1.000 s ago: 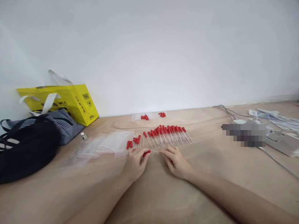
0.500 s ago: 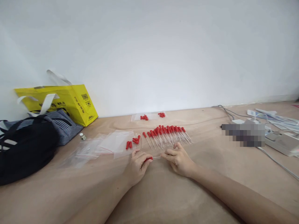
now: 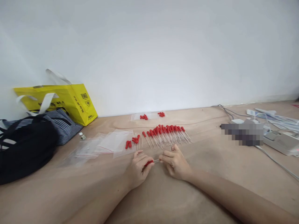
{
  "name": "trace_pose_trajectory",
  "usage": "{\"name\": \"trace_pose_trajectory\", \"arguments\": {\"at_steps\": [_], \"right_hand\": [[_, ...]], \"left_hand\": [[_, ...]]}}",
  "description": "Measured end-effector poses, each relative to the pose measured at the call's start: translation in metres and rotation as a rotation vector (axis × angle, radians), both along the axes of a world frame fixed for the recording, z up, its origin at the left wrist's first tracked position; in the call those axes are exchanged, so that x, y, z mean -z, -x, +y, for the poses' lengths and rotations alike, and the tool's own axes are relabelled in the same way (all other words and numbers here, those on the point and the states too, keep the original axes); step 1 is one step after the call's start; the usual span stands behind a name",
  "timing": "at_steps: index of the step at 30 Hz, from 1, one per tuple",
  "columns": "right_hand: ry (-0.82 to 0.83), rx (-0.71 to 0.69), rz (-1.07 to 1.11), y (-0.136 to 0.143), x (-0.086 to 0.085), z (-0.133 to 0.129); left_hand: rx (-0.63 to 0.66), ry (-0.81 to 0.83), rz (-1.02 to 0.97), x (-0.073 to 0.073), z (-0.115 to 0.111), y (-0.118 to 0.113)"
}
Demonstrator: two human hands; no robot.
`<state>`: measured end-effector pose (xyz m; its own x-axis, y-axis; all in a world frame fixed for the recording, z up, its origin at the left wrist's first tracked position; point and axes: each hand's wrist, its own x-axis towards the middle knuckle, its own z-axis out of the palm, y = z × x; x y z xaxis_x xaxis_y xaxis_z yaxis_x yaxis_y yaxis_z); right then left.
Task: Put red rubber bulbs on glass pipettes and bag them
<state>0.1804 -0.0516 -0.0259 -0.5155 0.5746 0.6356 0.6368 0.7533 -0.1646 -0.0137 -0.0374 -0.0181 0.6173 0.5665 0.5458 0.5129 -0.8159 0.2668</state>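
Observation:
Between thumb and fingers, my left hand (image 3: 139, 168) pinches a red rubber bulb (image 3: 149, 162). A thin clear glass tube (image 3: 156, 161) runs from the bulb to the fingertips of my right hand (image 3: 175, 162), which are closed on it. The tube's far end is hidden in those fingers. Just beyond my hands lies a row of glass droppers (image 3: 167, 133) with red bulbs, their tips toward me. Left of the row are several loose red bulbs (image 3: 135, 139) and a few bare tubes (image 3: 138, 145).
Clear zip bags (image 3: 109, 143) lie to the left, near a small vial (image 3: 82, 136). More red bulbs (image 3: 144, 117) lie on a bag by the wall. A yellow bag (image 3: 79, 102) and a black bag (image 3: 28, 146) stand far left; cables and a power strip (image 3: 281, 142) lie right.
My right hand has moved slightly left, closer to my left hand, so less of the tube shows between them. The rest looks the same.

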Motion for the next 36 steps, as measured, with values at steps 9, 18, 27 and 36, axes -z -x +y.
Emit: {"name": "trace_pose_trajectory", "arguments": {"at_steps": [9,18,27,36], "right_hand": [[0.03,0.056,-0.034,0.003,-0.007,0.004],[-0.033,0.119,-0.151,0.0,-0.005,0.005],[0.234,0.516,0.068,0.03,-0.009,0.039],[0.301,0.643,-0.015,0.067,-0.011,0.072]], "left_hand": [[-0.054,0.094,0.025,-0.005,0.01,0.005],[-0.07,0.028,0.111,-0.011,0.011,0.011],[-0.742,0.0,0.061,-0.01,0.043,0.043],[-0.62,-0.08,0.152,-0.005,0.052,0.039]]}}
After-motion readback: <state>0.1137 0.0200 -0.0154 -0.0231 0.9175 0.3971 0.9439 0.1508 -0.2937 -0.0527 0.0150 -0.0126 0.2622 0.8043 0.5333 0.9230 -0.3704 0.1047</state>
